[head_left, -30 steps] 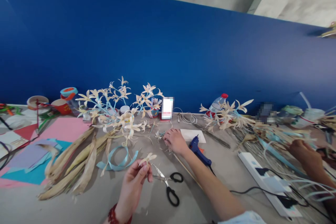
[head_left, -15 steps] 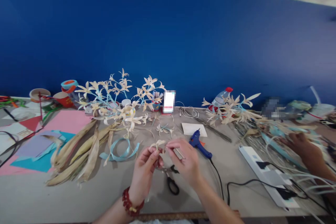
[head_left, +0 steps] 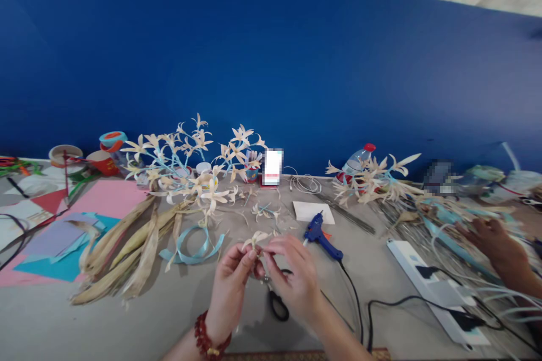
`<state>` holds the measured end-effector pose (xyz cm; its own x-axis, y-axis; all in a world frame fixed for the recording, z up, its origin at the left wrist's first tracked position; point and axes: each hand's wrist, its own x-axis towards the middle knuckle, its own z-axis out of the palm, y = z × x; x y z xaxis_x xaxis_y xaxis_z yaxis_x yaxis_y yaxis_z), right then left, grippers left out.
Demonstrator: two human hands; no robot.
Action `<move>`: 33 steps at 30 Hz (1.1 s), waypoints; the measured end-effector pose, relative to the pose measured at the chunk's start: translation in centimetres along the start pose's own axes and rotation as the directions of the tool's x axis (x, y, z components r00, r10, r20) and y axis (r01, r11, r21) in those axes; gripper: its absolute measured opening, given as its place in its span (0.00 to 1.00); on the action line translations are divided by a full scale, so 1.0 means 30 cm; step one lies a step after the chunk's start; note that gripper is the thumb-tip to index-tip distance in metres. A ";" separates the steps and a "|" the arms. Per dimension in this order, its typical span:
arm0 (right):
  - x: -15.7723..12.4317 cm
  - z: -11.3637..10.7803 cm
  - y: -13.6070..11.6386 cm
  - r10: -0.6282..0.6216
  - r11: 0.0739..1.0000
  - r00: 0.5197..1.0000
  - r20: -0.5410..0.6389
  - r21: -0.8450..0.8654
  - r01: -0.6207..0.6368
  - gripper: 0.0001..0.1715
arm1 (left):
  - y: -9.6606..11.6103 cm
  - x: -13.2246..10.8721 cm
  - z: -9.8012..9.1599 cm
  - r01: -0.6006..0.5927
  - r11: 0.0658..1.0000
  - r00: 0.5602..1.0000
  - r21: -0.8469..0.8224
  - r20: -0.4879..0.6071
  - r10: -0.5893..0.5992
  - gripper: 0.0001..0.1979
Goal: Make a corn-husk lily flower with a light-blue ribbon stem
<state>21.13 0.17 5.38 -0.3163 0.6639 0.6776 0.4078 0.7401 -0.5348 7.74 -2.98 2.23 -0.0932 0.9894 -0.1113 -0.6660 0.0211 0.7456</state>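
Observation:
Between my hands is a small cream flower of dried husk (head_left: 256, 238), its petals standing above my fingertips. My left hand (head_left: 235, 271), with a red bead bracelet at the wrist, pinches the flower's base between thumb and fingers. From the other side my right hand (head_left: 292, 271) closes its thumb and fingertips on the same base; what lies inside that pinch is hidden. Scissors (head_left: 278, 304) with black handles lie below, partly covered by my hands. A blue glue gun (head_left: 322, 237) rests just right of my right hand.
Dried husks (head_left: 139, 259), a light blue ribbon (head_left: 197, 245) and coloured paper (head_left: 55, 262) lie left. Flower branches (head_left: 169, 163) stand behind. A white card (head_left: 302, 212) sits near the glue gun. A power strip (head_left: 436, 293) with cables lies right, near another person's hand (head_left: 493, 248).
My right hand has moved slightly left and down, its fingertips now against the flower's base. My left hand stays nearly still. The other person's hand has shifted slightly.

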 end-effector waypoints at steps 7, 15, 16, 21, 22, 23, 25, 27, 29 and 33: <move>-0.014 0.016 -0.009 -0.006 0.999 0.999 -0.053 0.053 0.009 0.11 | -0.006 0.005 -0.004 -0.012 1.000 1.000 0.000 0.014 0.012 0.06; -0.016 0.025 -0.006 0.034 0.999 0.999 -0.042 0.038 -0.032 0.12 | -0.002 0.003 -0.008 -0.040 0.999 0.999 0.030 0.016 0.040 0.05; -0.016 0.027 -0.006 0.055 0.997 0.998 -0.039 0.052 -0.053 0.12 | -0.002 0.004 -0.008 -0.048 0.998 0.999 0.035 0.016 0.047 0.05; -0.015 0.022 -0.005 0.112 0.986 0.993 -0.031 0.128 -0.107 0.07 | 0.000 0.005 -0.008 -0.053 0.997 0.999 0.056 0.007 0.053 0.06; -0.012 0.017 -0.006 0.104 0.986 0.994 -0.031 0.138 -0.099 0.07 | 0.000 0.005 -0.007 -0.046 0.997 0.999 0.060 0.004 0.046 0.06; -0.008 0.011 -0.006 0.094 0.986 0.995 -0.034 0.144 -0.088 0.07 | 0.001 0.003 -0.006 -0.038 0.997 0.999 0.062 0.003 0.038 0.07; 0.004 -0.006 -0.007 0.065 0.988 0.997 -0.039 0.144 -0.059 0.08 | 0.003 0.001 -0.003 -0.023 0.998 1.000 0.064 0.005 0.023 0.07; 0.018 -0.021 -0.006 0.023 0.993 0.999 -0.042 0.116 -0.018 0.09 | 0.005 -0.001 0.000 -0.011 0.998 1.000 0.066 0.012 0.010 0.07; 0.030 -0.030 -0.004 -0.022 0.997 0.999 -0.030 0.069 0.024 0.10 | 0.007 -0.002 0.002 0.000 0.998 1.000 0.066 0.021 -0.001 0.08; 0.041 -0.029 0.004 -0.089 0.996 0.996 -0.004 0.001 0.089 0.12 | 0.012 -0.005 0.005 0.008 0.999 0.999 0.051 0.045 -0.010 0.08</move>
<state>21.55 0.96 6.59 -0.3483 0.5951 0.7243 0.3771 0.7963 -0.4729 7.63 -3.10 2.62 -0.0534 0.9946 -0.0895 -0.6282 0.0362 0.7772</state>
